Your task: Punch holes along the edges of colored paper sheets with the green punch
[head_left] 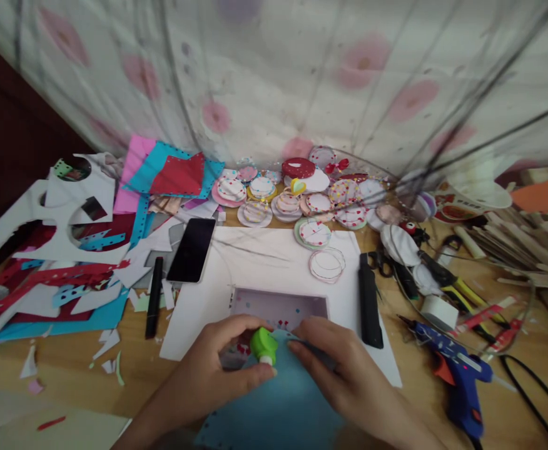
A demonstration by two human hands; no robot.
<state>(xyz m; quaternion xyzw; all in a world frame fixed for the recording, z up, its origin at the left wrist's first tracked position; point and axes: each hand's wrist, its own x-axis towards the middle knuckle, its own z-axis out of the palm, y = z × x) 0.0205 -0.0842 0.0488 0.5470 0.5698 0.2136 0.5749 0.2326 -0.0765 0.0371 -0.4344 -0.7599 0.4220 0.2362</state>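
My left hand point(222, 362) is closed round a small green paper punch point(263, 345) with a white button, thumb by the button. A light blue sheet point(274, 412) meets the punch at its upper edge, and small holes run along its lower left side. My right hand point(337, 359) pinches that sheet near the top, just right of the punch. Behind both hands lies a shallow lilac box point(321, 300) with tiny coloured bits inside, partly hidden by my fingers. Under it is a large white sheet point(255, 256).
Phone point(192, 250), black pen point(154, 299) and paper scraps point(58, 300) lie left. Layered paper discs point(318, 203) line the back. At right are a black cutter point(370, 300), pliers point(461, 294), a blue glue gun point(461, 369) and wooden sticks point(532, 237). Dark wires point(471, 125) cross above.
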